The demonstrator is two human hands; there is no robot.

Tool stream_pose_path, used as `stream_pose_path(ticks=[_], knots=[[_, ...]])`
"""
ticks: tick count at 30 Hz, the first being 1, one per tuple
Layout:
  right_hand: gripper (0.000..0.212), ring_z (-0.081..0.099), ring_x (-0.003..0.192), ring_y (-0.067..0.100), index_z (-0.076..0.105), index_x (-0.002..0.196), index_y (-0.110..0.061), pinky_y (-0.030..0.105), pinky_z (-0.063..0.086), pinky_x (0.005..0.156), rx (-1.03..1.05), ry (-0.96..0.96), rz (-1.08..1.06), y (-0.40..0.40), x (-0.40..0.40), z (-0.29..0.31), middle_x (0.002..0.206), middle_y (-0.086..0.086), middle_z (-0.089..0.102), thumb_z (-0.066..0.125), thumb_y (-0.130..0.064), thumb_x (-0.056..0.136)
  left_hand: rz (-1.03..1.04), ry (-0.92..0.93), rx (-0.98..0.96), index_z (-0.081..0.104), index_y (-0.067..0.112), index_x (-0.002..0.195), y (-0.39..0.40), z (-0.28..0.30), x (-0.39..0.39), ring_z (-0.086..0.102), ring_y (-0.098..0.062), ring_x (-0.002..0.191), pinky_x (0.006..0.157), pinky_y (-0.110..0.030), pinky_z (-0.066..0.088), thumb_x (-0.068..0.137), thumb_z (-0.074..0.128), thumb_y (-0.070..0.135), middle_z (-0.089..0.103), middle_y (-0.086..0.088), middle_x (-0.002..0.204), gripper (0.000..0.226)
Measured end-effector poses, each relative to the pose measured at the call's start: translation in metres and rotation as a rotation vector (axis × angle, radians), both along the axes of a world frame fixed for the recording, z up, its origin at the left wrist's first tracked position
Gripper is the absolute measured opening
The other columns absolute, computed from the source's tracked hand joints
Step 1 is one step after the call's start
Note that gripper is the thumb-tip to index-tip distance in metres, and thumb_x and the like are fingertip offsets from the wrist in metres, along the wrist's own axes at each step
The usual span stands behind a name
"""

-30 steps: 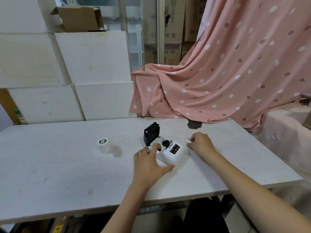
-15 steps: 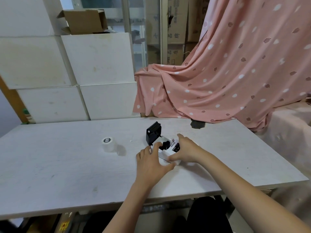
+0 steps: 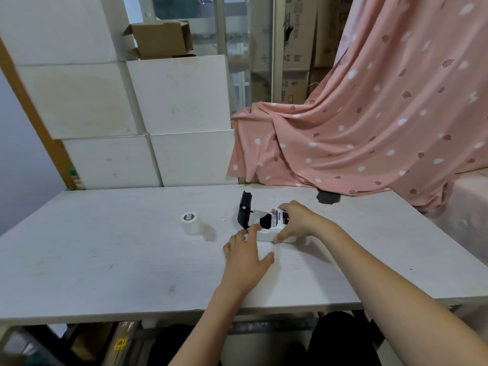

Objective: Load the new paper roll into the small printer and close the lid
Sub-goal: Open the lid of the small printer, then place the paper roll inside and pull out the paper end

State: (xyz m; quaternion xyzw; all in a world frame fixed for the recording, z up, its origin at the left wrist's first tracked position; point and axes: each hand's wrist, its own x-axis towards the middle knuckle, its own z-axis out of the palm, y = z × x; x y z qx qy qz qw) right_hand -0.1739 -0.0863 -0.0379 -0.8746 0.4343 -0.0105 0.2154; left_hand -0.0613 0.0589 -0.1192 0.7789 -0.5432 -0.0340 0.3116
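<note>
A small white printer (image 3: 264, 228) sits on the white table (image 3: 105, 260), its black lid (image 3: 244, 213) standing upright and open at its left end. My right hand (image 3: 295, 220) wraps around the printer's right end, thumb on the near side. My left hand (image 3: 247, 256) lies flat just in front of the printer, fingers spread, a fingertip touching its near edge. A white paper roll (image 3: 189, 223) stands on end to the printer's left, apart from both hands.
Stacked white boxes (image 3: 163, 122) and a cardboard box (image 3: 161, 39) rise behind the table's far edge. A pink dotted curtain (image 3: 369, 128) drapes over the back right corner. A dark smudge (image 3: 327, 198) marks the table near the curtain.
My right hand moved left from the table beside the printer and took hold of the printer's right end. The left hand slid back slightly. The roll has not moved.
</note>
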Motion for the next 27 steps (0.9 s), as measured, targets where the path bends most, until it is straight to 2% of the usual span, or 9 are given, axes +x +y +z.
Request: stream_pose_path(ticks=[4,8,10,14,17,19,22,25,27], knots=[[0.106,0.049,0.130,0.027,0.038,0.151,-0.016,0.033,0.043,0.099,-0.021,0.038,0.045,-0.005,0.005,0.005,0.146,0.005,0.046,0.092,-0.042,0.064,-0.008,-0.012,0.007,0.041,0.027,0.122,0.012,0.003,0.011,0.045,-0.020,0.120,0.104,-0.040,0.030,0.089,0.056,0.043,0.054,0.008,0.121,0.040],[0.117,0.035,0.146,0.027,0.015,0.161,-0.019,0.034,0.035,0.113,0.015,-0.028,0.081,0.006,0.007,0.014,0.162,0.006,0.026,0.089,-0.037,0.071,0.084,-0.053,0.010,0.050,0.028,0.112,0.033,0.012,0.043,0.052,-0.019,0.114,0.102,-0.041,0.032,0.091,0.055,0.036,0.062,0.008,0.110,0.024],[0.098,0.039,0.142,0.027,0.019,0.160,-0.022,0.027,0.035,0.106,-0.074,-0.245,0.100,0.022,0.012,0.026,0.162,0.005,0.027,0.078,-0.026,0.083,0.189,-0.083,-0.046,0.056,0.026,0.112,0.045,0.019,0.067,0.058,-0.022,0.107,0.096,-0.041,0.035,0.090,0.056,0.028,0.066,0.005,0.107,0.021],[0.048,0.053,0.123,0.024,0.053,0.140,-0.007,0.014,0.030,0.097,-0.413,-0.774,0.076,0.068,0.040,0.056,0.138,0.011,0.054,0.051,0.001,0.093,0.332,-0.086,-0.113,0.060,0.020,0.115,0.053,0.032,0.117,0.058,-0.031,0.107,0.089,-0.042,0.042,0.086,0.055,0.006,0.066,-0.005,0.119,0.032],[0.038,0.060,0.111,0.021,0.064,0.125,-0.002,0.013,0.036,0.095,-0.413,-0.886,0.236,0.110,0.075,0.072,0.121,0.013,0.065,0.050,0.006,0.091,0.321,-0.008,0.002,0.051,0.024,0.129,0.048,0.038,0.148,0.046,-0.033,0.121,0.094,-0.041,0.037,0.083,0.058,0.005,0.051,-0.010,0.133,0.050],[0.038,0.062,0.111,0.022,0.064,0.125,-0.005,0.022,0.042,0.100,-0.302,-0.799,0.287,0.126,0.104,0.070,0.121,0.011,0.066,0.049,0.004,0.092,0.257,0.072,0.096,0.043,0.027,0.139,0.042,0.042,0.161,0.043,-0.033,0.126,0.097,-0.041,0.037,0.080,0.058,0.004,0.047,-0.011,0.139,0.064],[0.040,0.060,0.117,0.027,0.060,0.130,-0.012,0.037,0.050,0.098,-0.097,-0.464,0.243,0.129,0.145,0.053,0.128,0.009,0.063,0.055,-0.005,0.091,0.173,0.253,0.169,0.033,0.025,0.150,0.037,0.044,0.170,0.051,-0.029,0.126,0.094,-0.034,0.043,0.081,0.055,0.003,0.054,-0.009,0.140,0.075],[0.037,0.057,0.119,0.033,0.057,0.129,-0.006,0.038,0.050,0.093,-0.091,-0.202,0.197,0.121,0.169,0.037,0.131,0.015,0.059,0.060,-0.015,0.093,0.175,0.361,0.168,0.036,0.034,0.146,0.037,0.039,0.180,0.057,-0.024,0.122,0.100,-0.040,0.048,0.074,0.063,0.018,0.059,-0.002,0.137,0.079],[0.028,0.056,0.117,0.035,0.057,0.119,-0.005,0.035,0.046,0.081,-0.127,-0.113,0.179,0.116,0.176,0.029,0.126,0.016,0.060,0.056,-0.018,0.095,0.176,0.377,0.167,0.042,0.044,0.137,0.033,0.031,0.190,0.060,-0.021,0.117,0.102,-0.047,0.048,0.062,0.069,0.036,0.062,0.005,0.130,0.081]])
